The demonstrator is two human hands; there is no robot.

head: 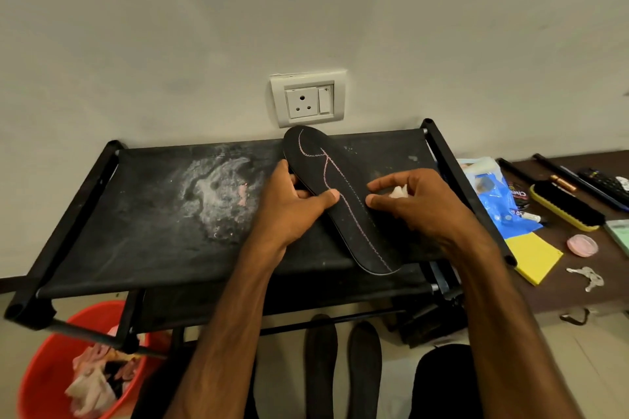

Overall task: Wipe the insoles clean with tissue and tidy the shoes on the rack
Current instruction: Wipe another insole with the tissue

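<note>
**A:** How far along are you?

**B:** Partway, I'd say. My left hand grips the black insole by one edge, with the thumb on top and the fingers curled underneath. It holds the insole slanted over the right half of the rack. I can't tell whether the near end rests on the top. My right hand pinches a small wad of tissue between thumb and fingers, right at the insole's other edge. I can't make out whether the tissue itself touches.

**A:** Is that one clean?

**B:** The face looks dark and even apart from the pink stitching, so it seems close. I can't vouch for fine dust from here.

**A:** And the rest?

**B:** Two more insoles lie side by side on the floor below the rack, and I can't say whether they've been wiped. The red bucket at lower left holds crumpled tissues, which suggests some wiping is done.

**A:** The tidying?

**B:** Not begun, as far as I can judge. I can't see any shoes lined up, and the rack top has a whitish dusty patch left of the insole. Something dark sits under the rack at right, too dim to name. What's left is to finish this insole, see to the other two and set the shoes in order.
</note>
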